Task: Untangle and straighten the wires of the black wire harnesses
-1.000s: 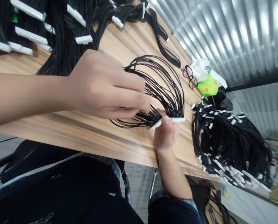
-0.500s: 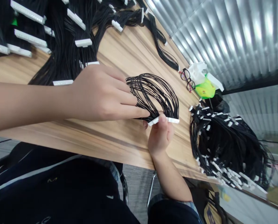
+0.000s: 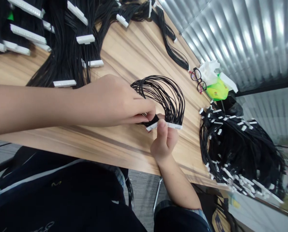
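Note:
A bundle of thin black wires (image 3: pixel 174 100) arches in a loop above the wooden table. White connectors (image 3: pixel 174 125) end the wires at the loop's near side. My right hand (image 3: pixel 164 143) grips these connectors, its thumb lying over them and its other fingers mostly hidden beneath. From the left, my left hand (image 3: pixel 117 101) reaches over the wires, palm down. Its fingers are bent and closed on the black wires just behind the left-hand connector. The exact fingertip contact is partly hidden.
More black wire harnesses (image 3: pixel 62 48) with white connectors lie at the upper left. A large harness pile (image 3: pixel 243 148) sits at the table's right end. Glasses (image 3: pixel 198 80) and a green-yellow packet (image 3: pixel 217 89) rest near the corrugated metal wall (image 3: pixel 243 42).
My left hand's outstretched fingers have curled in and closed on the wires by the connector. My right hand has shifted slightly left with the connectors, and its thumb stands more upright.

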Tool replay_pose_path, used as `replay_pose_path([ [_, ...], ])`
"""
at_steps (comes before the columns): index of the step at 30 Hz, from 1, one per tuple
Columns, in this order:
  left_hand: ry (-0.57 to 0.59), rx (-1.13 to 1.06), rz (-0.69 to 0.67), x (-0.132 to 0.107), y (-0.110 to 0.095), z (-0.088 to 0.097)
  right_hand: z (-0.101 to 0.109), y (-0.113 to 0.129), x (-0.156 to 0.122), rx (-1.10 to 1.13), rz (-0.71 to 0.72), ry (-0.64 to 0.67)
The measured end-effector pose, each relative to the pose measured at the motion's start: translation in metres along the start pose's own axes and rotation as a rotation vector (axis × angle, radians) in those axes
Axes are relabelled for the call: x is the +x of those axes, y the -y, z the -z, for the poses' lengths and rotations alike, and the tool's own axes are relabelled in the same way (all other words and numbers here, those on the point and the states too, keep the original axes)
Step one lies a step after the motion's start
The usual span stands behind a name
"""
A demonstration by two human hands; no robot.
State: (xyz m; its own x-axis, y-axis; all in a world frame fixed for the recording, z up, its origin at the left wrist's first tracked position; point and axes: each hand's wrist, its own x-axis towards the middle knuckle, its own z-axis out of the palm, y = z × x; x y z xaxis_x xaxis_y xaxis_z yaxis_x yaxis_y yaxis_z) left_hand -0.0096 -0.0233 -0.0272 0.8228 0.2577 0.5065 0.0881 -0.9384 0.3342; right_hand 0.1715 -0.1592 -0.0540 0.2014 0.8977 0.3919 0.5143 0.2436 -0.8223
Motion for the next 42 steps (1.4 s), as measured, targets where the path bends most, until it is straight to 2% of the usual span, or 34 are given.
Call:
replay_pose_path([
  [4,-0.033,0.168,-0.204,0.004,0.002,-0.002,0.002,-0.001,-0.002,-0.023,-0.023,0.04],
  [10,-0.075,0.253,-0.27,0.003,0.002,0.001,-0.001,0.007,0.003,0.016,-0.078,0.016],
  [13,-0.143,0.122,-0.395,-0.003,-0.004,0.005,-0.001,0.007,0.006,0.141,-0.133,-0.055],
  [16,-0.078,-0.121,-0.575,-0.007,-0.013,0.006,0.001,0.005,0.008,0.142,-0.147,-0.154],
  [18,-0.016,-0.192,-0.616,-0.008,-0.018,0.006,0.002,0.004,0.007,0.108,-0.134,-0.172],
  [21,-0.002,-0.167,-0.527,-0.008,-0.02,0.005,0.003,0.005,0.005,0.103,-0.118,-0.125],
  [24,-0.096,-0.118,-0.349,-0.009,-0.016,0.001,0.003,0.005,0.003,0.115,-0.109,-0.075],
  [26,-0.114,-0.082,-0.275,-0.01,-0.014,-0.002,0.002,0.005,0.003,0.098,-0.108,-0.063],
  [28,-0.108,-0.038,-0.258,-0.011,-0.013,-0.003,0.001,0.005,0.003,0.088,-0.095,-0.068],
  [30,-0.158,-0.023,-0.261,-0.012,-0.013,-0.004,0.0,0.005,0.003,0.123,-0.065,-0.079],
  [32,-0.205,-0.006,-0.201,-0.012,-0.013,-0.002,0.0,0.004,0.003,0.173,-0.04,-0.088],
  [36,-0.146,0.108,-0.083,-0.013,-0.011,0.002,0.002,0.004,0.001,0.175,-0.041,-0.078],
  [42,-0.149,0.133,-0.123,-0.017,-0.006,-0.001,0.003,0.005,-0.001,0.142,-0.004,-0.054],
])
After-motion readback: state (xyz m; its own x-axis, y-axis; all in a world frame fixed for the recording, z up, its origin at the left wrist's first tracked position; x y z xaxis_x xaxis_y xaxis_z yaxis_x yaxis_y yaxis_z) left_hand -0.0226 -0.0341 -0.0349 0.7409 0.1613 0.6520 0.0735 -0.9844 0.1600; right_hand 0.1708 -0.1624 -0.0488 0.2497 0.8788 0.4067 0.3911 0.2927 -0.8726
